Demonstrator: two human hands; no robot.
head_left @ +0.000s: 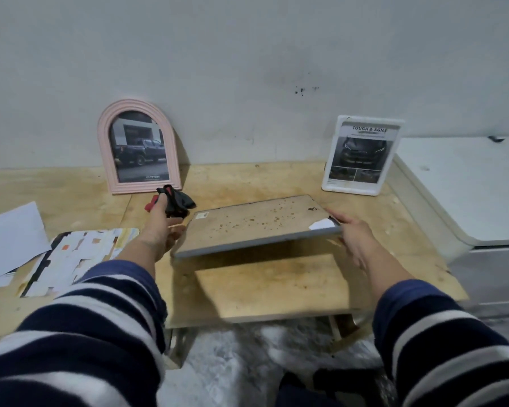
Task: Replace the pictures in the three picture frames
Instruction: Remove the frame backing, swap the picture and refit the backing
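Note:
A grey picture frame (256, 224) hangs face down above the wooden table (271, 286), its stained brown backing board up. My left hand (159, 227) grips its left edge and my right hand (354, 239) grips its right edge near a torn white corner. A pink arched frame (105, 148) with a dark pickup-truck picture leans on the wall at the back left. At the back right a white rectangular frame (365, 155) stands against the wall, showing a "Tough & Agile" car picture.
A black and red tool (177, 201) lies just beyond my left hand. Loose white sheets (9, 239) and a printed picture (74, 257) lie at the left. A white cabinet (465, 189) borders the table on the right. The table's front edge is near my arms.

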